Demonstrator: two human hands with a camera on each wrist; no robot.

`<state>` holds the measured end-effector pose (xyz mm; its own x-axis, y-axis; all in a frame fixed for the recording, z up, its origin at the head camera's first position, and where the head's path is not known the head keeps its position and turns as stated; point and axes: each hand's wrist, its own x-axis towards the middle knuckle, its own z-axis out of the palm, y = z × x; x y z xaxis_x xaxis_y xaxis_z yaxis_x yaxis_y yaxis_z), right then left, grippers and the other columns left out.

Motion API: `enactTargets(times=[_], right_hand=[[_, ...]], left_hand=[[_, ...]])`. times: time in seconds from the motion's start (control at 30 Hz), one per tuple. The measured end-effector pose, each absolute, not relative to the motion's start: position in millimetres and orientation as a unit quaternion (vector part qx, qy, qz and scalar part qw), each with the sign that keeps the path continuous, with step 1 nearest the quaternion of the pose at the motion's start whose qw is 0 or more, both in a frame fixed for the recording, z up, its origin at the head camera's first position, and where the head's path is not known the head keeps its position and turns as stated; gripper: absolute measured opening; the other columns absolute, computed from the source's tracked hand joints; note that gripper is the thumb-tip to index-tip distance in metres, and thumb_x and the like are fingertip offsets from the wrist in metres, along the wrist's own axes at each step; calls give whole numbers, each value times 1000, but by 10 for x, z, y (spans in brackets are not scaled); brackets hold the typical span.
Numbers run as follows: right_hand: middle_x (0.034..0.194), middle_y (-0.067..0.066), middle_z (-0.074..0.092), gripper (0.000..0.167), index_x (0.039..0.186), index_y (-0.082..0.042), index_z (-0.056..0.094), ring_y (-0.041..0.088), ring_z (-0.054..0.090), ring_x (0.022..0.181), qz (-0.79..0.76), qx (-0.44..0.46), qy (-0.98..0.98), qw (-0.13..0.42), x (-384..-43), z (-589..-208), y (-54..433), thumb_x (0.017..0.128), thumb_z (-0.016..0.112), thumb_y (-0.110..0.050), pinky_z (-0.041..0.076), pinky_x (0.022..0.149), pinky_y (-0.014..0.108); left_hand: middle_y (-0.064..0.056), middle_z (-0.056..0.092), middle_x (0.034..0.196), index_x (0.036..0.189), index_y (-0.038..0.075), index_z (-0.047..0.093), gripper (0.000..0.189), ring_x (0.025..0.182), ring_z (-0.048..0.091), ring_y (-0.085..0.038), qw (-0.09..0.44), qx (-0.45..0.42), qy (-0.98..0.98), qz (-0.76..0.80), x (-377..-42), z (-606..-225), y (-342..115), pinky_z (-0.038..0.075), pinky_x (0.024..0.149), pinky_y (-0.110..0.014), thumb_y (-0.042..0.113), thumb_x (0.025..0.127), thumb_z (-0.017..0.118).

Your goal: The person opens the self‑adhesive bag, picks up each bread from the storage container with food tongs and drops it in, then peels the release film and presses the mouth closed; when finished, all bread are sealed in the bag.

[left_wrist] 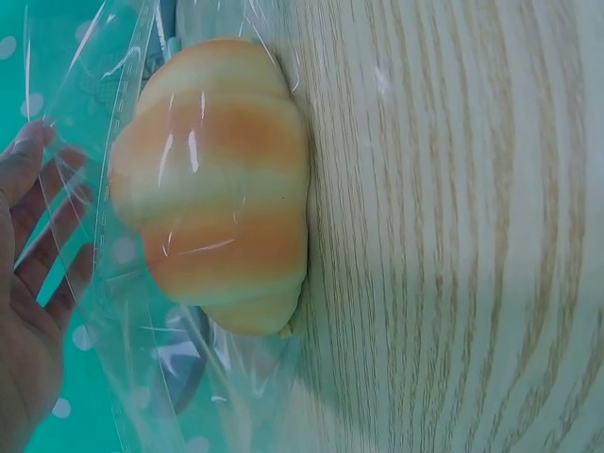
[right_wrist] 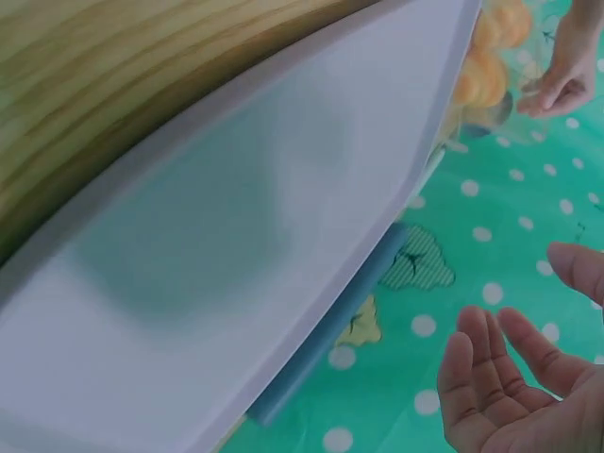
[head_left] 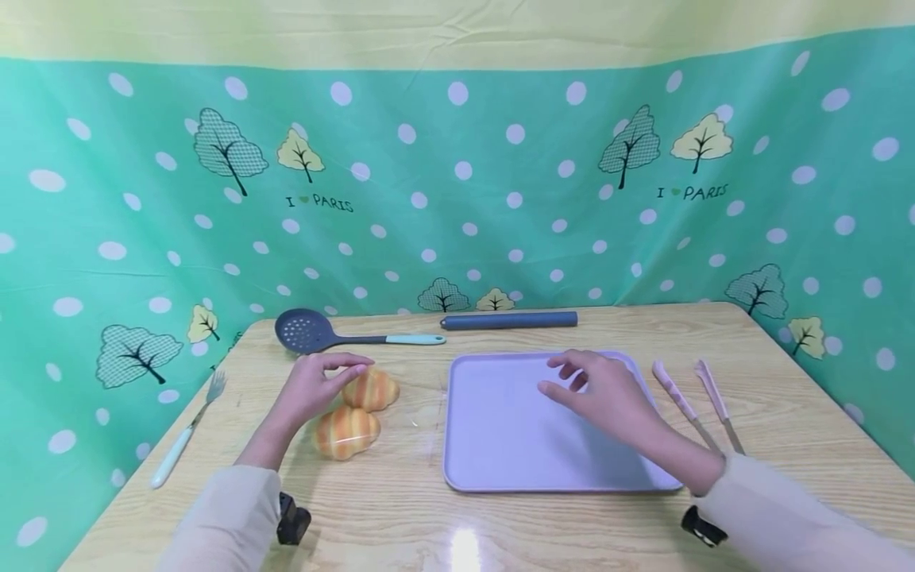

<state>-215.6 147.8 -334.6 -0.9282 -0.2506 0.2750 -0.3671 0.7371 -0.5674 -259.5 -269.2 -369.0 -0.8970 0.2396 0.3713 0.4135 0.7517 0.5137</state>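
One lavender tray (head_left: pixel 515 445) lay beneath my right hand (head_left: pixel 604 393), whose fingers were loosely spread, holding nothing. To its left, my left hand (head_left: pixel 314 387) pinched clear plastic wrapping (left_wrist: pixel 137 359), presumably to steady the two striped croissants (head_left: pixel 346 433) inside without squashing them.

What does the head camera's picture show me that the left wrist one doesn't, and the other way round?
Only the head view: the fork, the lilac tray, two pink-handled utensils and the right hand.

Only the left wrist view: a dashed line down the clear bag, and the palm side of the left hand.

Both: the left hand, clear bag, wooden tabletop, green dotted backdrop, and bread: two rolls from the head, one from the wrist.
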Motion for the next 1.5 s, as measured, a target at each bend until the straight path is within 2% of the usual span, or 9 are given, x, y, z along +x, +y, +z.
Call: enactTargets(times=[0.3,0.6,0.87,1.03,1.17,1.3,1.5], right_hand=[[99,6,70,41,119,-6,71,17,65,85,343,191,-918,59,-2200,-3401,1118,91,78,-35,54,70,33],[98,5,71,37,118,-9,72,16,62,83,352,197,-915,18,-2213,-3492,688,89,80,-30,52,69,29],[90,-2,68,37,117,-9,72,10,59,77,361,227,-905,-1,-2220,-3564,396,90,80,-32,51,64,26],[80,-8,63,38,117,-6,72,7,57,68,372,247,-894,-25,-2243,-3598,259,91,78,-32,47,56,23],[77,-6,63,41,117,-3,72,8,55,63,377,242,-893,-47,-2252,-3619,156,90,78,-33,45,53,23],[76,-4,63,44,118,-2,72,9,56,64,378,224,-895,-75,-2259,-3650,48,89,79,-34,47,54,24],[74,-1,64,40,114,-2,73,11,60,65,395,184,-893,-115,-2264,-3694,-101,89,79,-33,49,56,27]], left_hand=[[-8,77,105,108,10,80,17,110,69,-36,139,-180,-923,-310,-2608,-3694,-2709,52,94,-59,19,98,70],[-8,77,106,109,9,79,16,112,68,-36,131,-171,-924,-318,-2600,-3692,-2722,51,96,-59,16,97,70],[-7,77,105,108,10,80,16,112,68,-35,137,-177,-921,-319,-2605,-3691,-2718,51,97,-59,18,97,70],[-6,78,105,108,10,80,16,111,69,-34,141,-175,-919,-324,-2600,-3694,-2728,51,97,-58,18,97,71],[-6,78,105,108,10,80,17,111,69,-33,145,-176,-918,-325,-2604,-3697,-2735,51,97,-58,19,98,70],[-6,78,105,108,10,80,17,111,69,-33,144,-171,-916,-332,-2599,-3701,-2740,51,97,-58,20,98,70],[-7,77,105,108,9,79,17,112,68,-34,145,-173,-915,-335,-2601,-3705,-2734,51,98,-59,18,98,69]])
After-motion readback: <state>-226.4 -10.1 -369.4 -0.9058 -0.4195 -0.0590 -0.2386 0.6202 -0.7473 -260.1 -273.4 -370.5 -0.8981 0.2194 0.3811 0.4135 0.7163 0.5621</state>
